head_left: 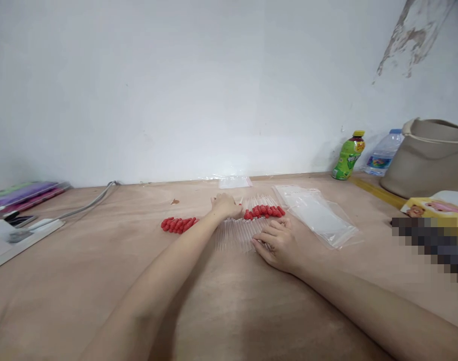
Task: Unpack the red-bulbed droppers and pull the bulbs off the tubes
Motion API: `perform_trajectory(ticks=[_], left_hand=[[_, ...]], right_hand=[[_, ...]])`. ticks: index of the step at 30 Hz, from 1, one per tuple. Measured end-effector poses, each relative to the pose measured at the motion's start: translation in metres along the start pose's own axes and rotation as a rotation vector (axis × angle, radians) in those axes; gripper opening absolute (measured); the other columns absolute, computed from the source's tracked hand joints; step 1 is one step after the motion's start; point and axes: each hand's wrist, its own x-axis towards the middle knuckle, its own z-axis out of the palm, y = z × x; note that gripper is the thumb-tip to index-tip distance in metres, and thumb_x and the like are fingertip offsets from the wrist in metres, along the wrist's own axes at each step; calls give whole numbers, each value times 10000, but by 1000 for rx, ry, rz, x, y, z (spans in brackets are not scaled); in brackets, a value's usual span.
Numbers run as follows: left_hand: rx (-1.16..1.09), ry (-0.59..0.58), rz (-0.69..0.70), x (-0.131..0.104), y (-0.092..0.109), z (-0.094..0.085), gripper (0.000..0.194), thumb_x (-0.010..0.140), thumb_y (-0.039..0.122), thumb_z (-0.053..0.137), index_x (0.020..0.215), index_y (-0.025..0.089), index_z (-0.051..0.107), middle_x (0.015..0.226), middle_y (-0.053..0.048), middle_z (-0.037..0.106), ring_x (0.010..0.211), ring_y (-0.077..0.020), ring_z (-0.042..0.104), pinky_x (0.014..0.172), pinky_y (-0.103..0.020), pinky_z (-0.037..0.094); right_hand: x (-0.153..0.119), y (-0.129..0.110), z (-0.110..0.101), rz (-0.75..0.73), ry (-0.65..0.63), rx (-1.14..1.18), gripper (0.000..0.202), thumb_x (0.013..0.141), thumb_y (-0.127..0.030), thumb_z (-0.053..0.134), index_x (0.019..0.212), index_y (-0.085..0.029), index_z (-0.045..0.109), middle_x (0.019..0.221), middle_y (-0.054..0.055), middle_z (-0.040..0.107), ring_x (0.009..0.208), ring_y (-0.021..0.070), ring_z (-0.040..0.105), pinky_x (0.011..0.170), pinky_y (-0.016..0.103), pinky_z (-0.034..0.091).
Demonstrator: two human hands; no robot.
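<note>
Thin clear tubes with red bulb ends, which look like droppers, lie in a row in front of me. One cluster of red bulbs (pixel 264 211) is right of my left hand (pixel 225 206), and another cluster (pixel 179 225) sits to the left, partly behind my left forearm. My left hand is over the far side of the row with its fingers curled down; what they hold is hidden. My right hand (pixel 277 244) rests at the right end of the clear tubes (pixel 234 234), fingers bent and slightly apart, the fingertips touching or just above the tubes.
Clear plastic bags (pixel 315 210) lie right of the tubes, another bag (pixel 234 182) by the wall. A green bottle (pixel 348 155), a water bottle (pixel 383 153) and a beige bucket (pixel 426 158) stand back right. Left are coloured packets (pixel 25 195) and a grey cable (pixel 89 204).
</note>
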Motion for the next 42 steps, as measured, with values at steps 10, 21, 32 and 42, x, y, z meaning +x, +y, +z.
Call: perform_trajectory(ticks=[10, 21, 32, 42], left_hand=[[-57, 410, 657, -111, -67, -2, 161, 736, 174, 486, 877, 171, 563, 893, -76, 605, 855, -210, 542, 764, -358, 424], [-248, 499, 772, -128, -70, 21, 160, 761, 142, 517, 915, 167, 551, 866, -70, 616, 797, -167, 560, 717, -322, 471], [-171, 454, 828, -124, -55, 21, 344, 808, 261, 555, 1143, 181, 533, 1166, -104, 581, 1153, -234, 483, 941, -424, 430], [-144, 565, 939, -124, -50, 23, 231, 825, 163, 522, 1051, 154, 569, 1035, -83, 657, 1097, -204, 538, 912, -382, 472]], right_hand=[[8, -7, -5, -13, 55, -21, 419, 815, -315, 505, 1194, -136, 513, 1194, 132, 547, 1115, 248, 479, 967, 441, 327], [3, -14, 3, -161, -67, 64, 243, 857, -281, 493, 1037, -168, 609, 1071, 60, 642, 1101, 212, 523, 1075, 516, 157], [-3, -13, 17, -171, -20, 199, 175, 852, -178, 483, 962, -188, 618, 930, 19, 686, 1038, 181, 565, 1073, 508, 190], [1, -19, 19, -190, -53, 283, 202, 879, -199, 449, 1026, -162, 582, 1030, 75, 657, 1014, 157, 582, 1036, 461, 309]])
